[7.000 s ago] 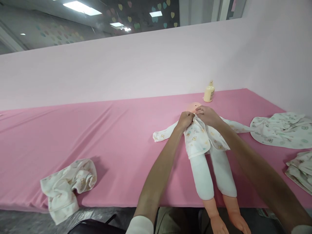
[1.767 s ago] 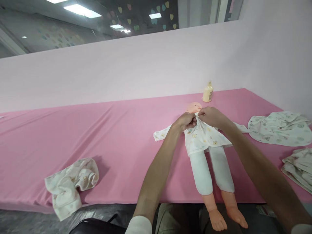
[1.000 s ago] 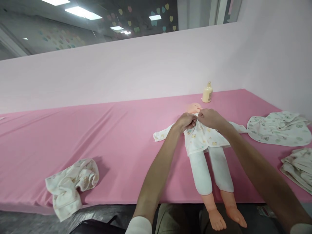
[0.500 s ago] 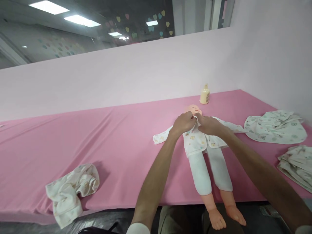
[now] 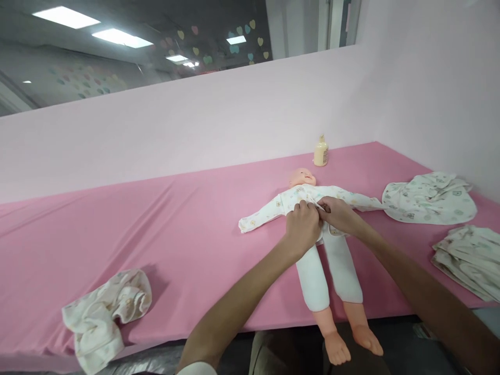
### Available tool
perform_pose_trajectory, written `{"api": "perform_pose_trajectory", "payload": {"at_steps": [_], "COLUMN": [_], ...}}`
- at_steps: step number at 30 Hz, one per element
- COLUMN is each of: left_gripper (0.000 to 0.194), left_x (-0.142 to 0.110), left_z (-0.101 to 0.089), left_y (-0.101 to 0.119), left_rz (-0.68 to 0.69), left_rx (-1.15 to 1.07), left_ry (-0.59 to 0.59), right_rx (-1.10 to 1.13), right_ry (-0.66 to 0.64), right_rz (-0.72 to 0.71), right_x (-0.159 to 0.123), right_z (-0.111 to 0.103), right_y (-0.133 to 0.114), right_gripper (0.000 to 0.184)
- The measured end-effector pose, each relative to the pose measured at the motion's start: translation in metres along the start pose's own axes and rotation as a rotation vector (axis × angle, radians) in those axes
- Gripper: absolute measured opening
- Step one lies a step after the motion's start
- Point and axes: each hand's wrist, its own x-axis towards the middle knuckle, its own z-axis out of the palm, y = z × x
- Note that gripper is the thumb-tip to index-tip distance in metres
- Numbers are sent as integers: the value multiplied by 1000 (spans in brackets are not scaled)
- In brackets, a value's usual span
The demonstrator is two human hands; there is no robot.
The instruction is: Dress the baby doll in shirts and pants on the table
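A baby doll (image 5: 300, 178) lies on its back on the pink table (image 5: 175, 234), head toward the wall, bare feet hanging over the front edge. It wears a white printed shirt (image 5: 273, 204) and white trousers (image 5: 339, 271). My left hand (image 5: 302, 225) and my right hand (image 5: 338, 214) meet over the doll's belly. Both have their fingers closed, pinching the front of the shirt near its lower hem.
A cream lotion bottle (image 5: 321, 152) stands by the back wall. A printed blanket (image 5: 427, 198) lies at the right, with folded cloths (image 5: 466, 260) nearer the edge. A crumpled garment (image 5: 103, 312) hangs over the front left edge.
Both hands slid from the doll's collar down to its belly. The shirt front now lies closed over the chest, and the doll's face is uncovered.
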Motion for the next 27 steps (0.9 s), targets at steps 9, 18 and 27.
{"api": "perform_pose_trajectory", "payload": {"at_steps": [9, 18, 27], "left_gripper": [25, 15, 19], "left_x": [-1, -1, 10], "left_z": [20, 17, 23], "left_y": [-16, -26, -30], "left_rz": [84, -199, -245], "left_rx": [2, -721, -822], "left_ry": [95, 212, 328], "right_rx": [145, 254, 352], "right_ry": [62, 161, 182], "right_rz": [3, -4, 35], "right_x": [-6, -12, -13], "right_z": [5, 11, 16], "right_y": [2, -6, -5], "right_gripper": [20, 17, 15]}}
